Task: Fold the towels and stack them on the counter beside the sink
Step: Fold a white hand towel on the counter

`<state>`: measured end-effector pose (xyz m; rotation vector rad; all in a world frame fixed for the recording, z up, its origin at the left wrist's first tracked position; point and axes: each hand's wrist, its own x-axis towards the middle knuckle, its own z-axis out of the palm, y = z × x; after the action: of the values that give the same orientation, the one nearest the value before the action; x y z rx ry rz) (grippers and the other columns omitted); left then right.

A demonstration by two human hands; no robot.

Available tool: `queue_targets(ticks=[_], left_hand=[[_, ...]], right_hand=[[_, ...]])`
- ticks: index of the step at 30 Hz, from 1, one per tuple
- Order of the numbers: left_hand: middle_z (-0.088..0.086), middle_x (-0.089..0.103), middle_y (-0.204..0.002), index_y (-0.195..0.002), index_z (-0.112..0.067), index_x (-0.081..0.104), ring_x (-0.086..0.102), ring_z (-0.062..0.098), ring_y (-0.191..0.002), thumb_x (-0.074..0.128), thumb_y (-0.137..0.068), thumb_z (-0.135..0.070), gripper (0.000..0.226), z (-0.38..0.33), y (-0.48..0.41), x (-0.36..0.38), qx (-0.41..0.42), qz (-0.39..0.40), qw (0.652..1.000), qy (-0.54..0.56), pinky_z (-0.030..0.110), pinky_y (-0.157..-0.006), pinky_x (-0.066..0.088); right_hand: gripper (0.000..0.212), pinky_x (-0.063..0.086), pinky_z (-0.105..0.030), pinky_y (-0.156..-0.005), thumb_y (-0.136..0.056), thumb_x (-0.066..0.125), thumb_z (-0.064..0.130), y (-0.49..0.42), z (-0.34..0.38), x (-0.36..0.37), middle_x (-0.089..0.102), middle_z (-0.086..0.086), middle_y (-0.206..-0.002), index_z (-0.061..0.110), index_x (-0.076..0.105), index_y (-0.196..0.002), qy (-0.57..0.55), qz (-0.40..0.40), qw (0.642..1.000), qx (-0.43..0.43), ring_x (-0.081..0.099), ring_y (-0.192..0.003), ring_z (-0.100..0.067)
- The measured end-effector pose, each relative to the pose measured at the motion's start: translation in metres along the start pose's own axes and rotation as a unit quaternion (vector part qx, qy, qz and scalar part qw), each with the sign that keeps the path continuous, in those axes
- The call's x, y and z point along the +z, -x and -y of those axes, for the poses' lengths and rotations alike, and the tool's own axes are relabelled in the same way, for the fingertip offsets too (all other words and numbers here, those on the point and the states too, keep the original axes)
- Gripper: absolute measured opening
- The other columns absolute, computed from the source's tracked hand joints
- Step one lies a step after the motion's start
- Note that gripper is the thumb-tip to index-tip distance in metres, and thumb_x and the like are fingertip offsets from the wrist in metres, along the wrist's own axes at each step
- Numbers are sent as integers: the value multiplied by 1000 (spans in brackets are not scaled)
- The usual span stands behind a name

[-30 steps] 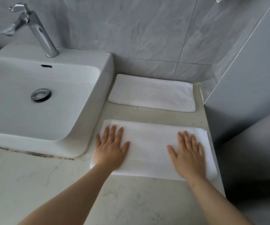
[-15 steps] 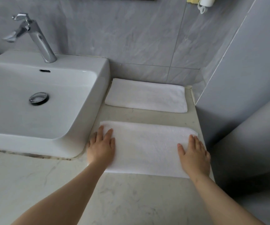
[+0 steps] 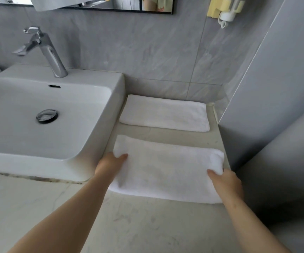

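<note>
The person is showing two bare forearms, the left arm [image 3: 65, 225] and the right arm [image 3: 251, 225], both uncovered all the way from the lower edge to the wrists. The left hand [image 3: 109, 166] and right hand [image 3: 226, 183] are going bare as well. In the mirror [image 3: 122, 4] at the top, a sliver of the person is reflecting: they are wearing a pale yellow-green garment [image 3: 163, 2] with faint orange marks, beside a bare arm. Too little is showing to tell its cut.
</note>
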<state>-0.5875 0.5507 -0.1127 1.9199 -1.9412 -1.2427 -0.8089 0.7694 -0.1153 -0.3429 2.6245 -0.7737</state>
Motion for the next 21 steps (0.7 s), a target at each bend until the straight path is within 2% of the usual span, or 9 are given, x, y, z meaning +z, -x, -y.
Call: queue_targets(ticks=[2, 5, 8, 12, 15, 18, 21], left_hand=[[17, 59, -121, -125, -3, 51, 56, 35, -108, 59, -89, -41, 53, -12, -4, -3, 31, -17, 999, 36, 39, -92, 47], [19, 58, -117, -120, 1, 50, 55, 35, -107, 56, -93, -36, 47, -37, -11, -14, 91, -56, 994, 36, 32, -79, 41], [19, 58, -118, -118, 0, 51, 53, 36, -110, 51, -94, -40, 46, -69, -28, -27, 121, -89, 989, 7, 32, -76, 36], [19, 57, -120, -118, -1, 49, 52, 35, -112, 46, -95, -41, 46, -110, -66, -37, 142, -109, 983, -32, 35, -77, 36], [20, 56, -122, -122, -1, 47, 52, 36, -112, 44, -97, -40, 46, -133, -95, -35, 139, -110, 983, -54, 35, -77, 35], [19, 56, -123, -124, -3, 45, 53, 38, -112, 42, -98, -38, 44, -150, -120, -26, 127, -121, 982, -75, 36, -77, 37], [20, 57, -121, -122, -3, 44, 54, 39, -110, 40, -98, -37, 42, -163, -140, -19, 120, -136, 978, -99, 38, -77, 39]], right_hand=[[30, 40, -32, -63, -87, 61, 35, -4, 5, -8, 57, -9, -85, 5, 56, -90, -65, 0, 997, -29, 52, -72, -25], [27, 37, -31, -57, -88, 62, 30, -14, 23, -21, 54, -5, -78, 8, 48, -78, -128, -22, 989, -70, 49, -67, -21], [28, 39, -34, -64, -89, 61, 29, -34, 47, -32, 54, -7, -80, 5, 49, -85, -152, -54, 982, -95, 51, -76, -29], [25, 35, -31, -68, -91, 58, 27, -71, 85, -36, 53, -9, -88, 4, 48, -88, -173, -54, 976, -117, 50, -81, -28], [25, 32, -29, -69, -92, 56, 28, -101, 112, -34, 52, -12, -91, 4, 48, -90, -140, -60, 981, -120, 50, -85, -31], [34, 39, -36, -77, -93, 54, 30, -129, 132, -27, 58, -23, -110, -2, 52, -104, -104, -74, 984, -120, 54, -103, -39], [39, 42, -42, -87, -95, 50, 30, -153, 146, -20, 54, -24, -123, -3, 49, -114, -69, -75, 987, -122, 52, -112, -41]])
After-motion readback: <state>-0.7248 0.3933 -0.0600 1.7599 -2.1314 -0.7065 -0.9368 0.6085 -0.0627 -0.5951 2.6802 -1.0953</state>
